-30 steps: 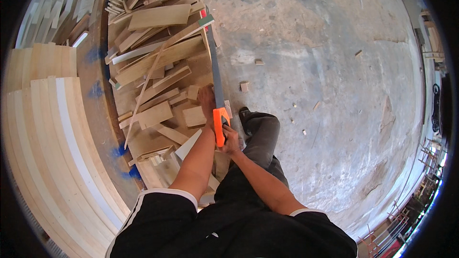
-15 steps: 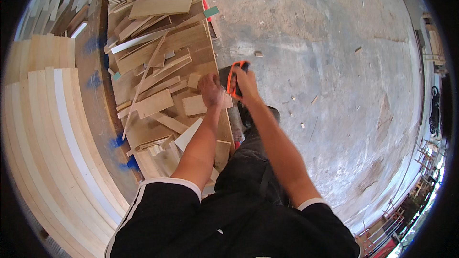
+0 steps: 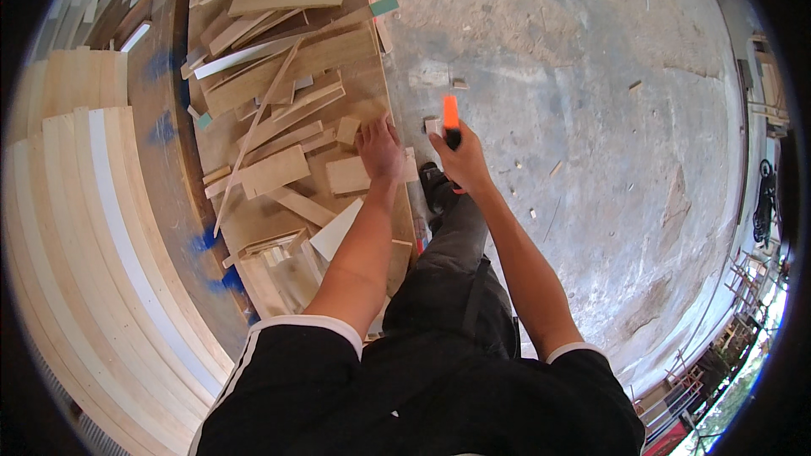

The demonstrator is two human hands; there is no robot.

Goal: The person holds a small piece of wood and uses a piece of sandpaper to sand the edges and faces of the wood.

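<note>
My right hand (image 3: 463,159) is closed round the orange-and-black handle of a hand saw (image 3: 451,110), held over the floor just right of the bench edge. Its blade cannot be made out from this angle. At the bench's right edge my left hand (image 3: 382,150) has its fingers bent down on a piece of light wood (image 3: 368,110), which is blurred and partly covered by the fingers. A short wooden block (image 3: 347,130) lies beside those fingers. Below the wrist is a flat board offcut (image 3: 348,176). A small pale wood piece (image 3: 432,125) shows just left of the saw.
Loose boards and offcuts cover the workbench (image 3: 384,76), with a long thin strip (image 3: 258,131) across them. Long planks (image 3: 76,228) are laid side by side at the left. Small scraps are scattered over the concrete floor (image 3: 591,160). My leg (image 3: 448,279) stands against the bench.
My right hand has moved right, away from the bench edge, and the saw handle has turned edge-on. My left hand has shifted slightly right. The small pale wood piece has come into view.
</note>
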